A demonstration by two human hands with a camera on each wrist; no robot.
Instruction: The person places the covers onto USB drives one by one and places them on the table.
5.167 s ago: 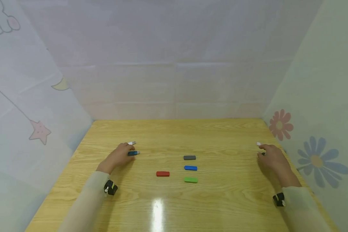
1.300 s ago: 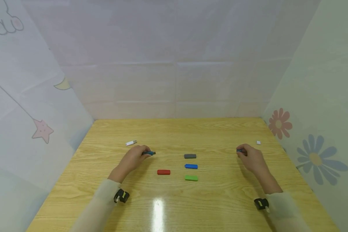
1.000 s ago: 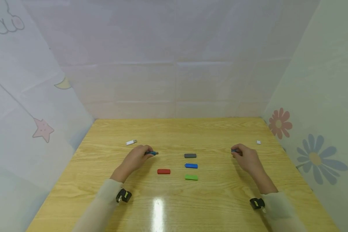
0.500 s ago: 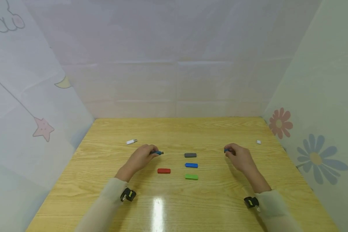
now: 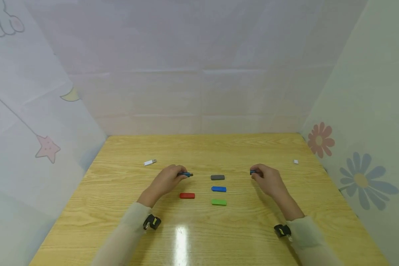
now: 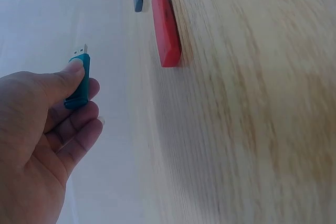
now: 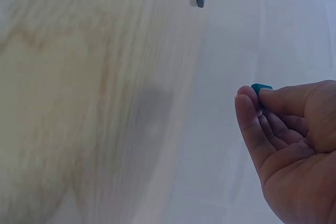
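Note:
My left hand pinches a teal USB stick between thumb and fingers, its metal plug pointing right; the same USB stick shows in the left wrist view. My right hand pinches a small teal cap, seen as a teal cap at the fingertips in the right wrist view. Both hands hover over the wooden table, either side of a grey stick.
A red stick, a blue stick and a green stick lie between my hands. A white USB stick lies at the far left, a small white cap at the far right. Fabric walls enclose the table.
Both hands have moved inward toward the table's middle, the left carrying the teal stick rightward, the right carrying the teal cap leftward. The sticks lying on the table have stayed put.

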